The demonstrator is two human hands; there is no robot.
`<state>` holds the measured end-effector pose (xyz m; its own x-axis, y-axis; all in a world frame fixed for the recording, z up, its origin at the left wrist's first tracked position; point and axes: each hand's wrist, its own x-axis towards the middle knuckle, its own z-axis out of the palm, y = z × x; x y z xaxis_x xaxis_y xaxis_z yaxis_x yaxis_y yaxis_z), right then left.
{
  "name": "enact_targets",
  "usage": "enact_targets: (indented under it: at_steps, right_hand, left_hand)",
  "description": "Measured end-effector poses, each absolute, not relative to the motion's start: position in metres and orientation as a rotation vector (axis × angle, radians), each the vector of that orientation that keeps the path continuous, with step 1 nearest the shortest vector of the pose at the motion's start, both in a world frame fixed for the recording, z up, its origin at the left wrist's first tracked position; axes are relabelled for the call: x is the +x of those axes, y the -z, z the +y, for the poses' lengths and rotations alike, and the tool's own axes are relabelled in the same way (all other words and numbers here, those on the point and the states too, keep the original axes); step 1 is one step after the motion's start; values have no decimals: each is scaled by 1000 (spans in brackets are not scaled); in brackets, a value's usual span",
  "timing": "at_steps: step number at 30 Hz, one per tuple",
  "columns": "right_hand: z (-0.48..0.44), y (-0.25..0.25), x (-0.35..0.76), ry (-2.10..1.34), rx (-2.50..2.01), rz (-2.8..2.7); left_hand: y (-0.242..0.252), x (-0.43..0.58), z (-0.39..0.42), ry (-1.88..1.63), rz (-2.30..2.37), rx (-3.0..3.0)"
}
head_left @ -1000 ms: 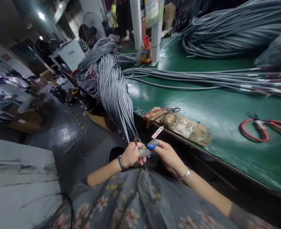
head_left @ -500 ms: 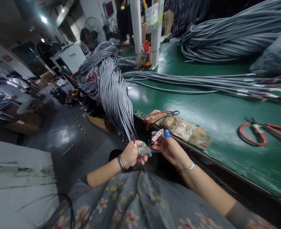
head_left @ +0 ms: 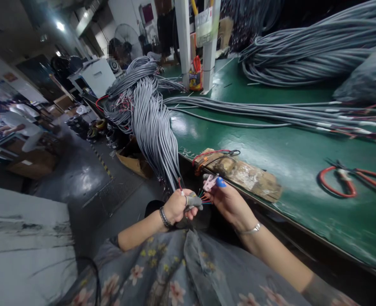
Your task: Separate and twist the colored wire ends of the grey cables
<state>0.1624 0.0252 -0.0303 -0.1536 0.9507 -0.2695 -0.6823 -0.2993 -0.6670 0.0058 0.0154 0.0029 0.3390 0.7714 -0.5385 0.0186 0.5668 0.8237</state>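
Observation:
My left hand [head_left: 179, 207] is closed around the end of a grey cable, its thumb in a grey finger cover. Thin coloured wires [head_left: 204, 198] fan out of that grip towards the right, and a dark red wire end sticks up behind the hand. My right hand [head_left: 228, 203], with a blue cover on a fingertip, pinches a small pale pink piece [head_left: 210, 182], perhaps a clip; its exact kind is unclear. The right fingers are close to the wire tips; whether they touch is hidden. A big bundle of grey cables [head_left: 152, 114] hangs over the bench edge just beyond my left hand.
Along the green bench [head_left: 302, 146] lie a worn wooden block [head_left: 248, 174] with red and black leads, red-handled pliers [head_left: 337, 180], a row of grey cables [head_left: 238, 108] and a large cable coil [head_left: 302, 46]. A cardboard box [head_left: 133, 159] is on the floor. People sit far left.
The pale pink piece has turned in my right fingers and now shows a different, angled outline. My left hand has hardly moved and keeps its hold on the cable.

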Motion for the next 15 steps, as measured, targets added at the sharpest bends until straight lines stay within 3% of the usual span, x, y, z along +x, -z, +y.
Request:
enact_targets:
  at_steps: [15]
  right_hand:
    - [27,39,163,-1700,-799,-491]
  left_hand:
    - [-13,11,23,-506,1121,839]
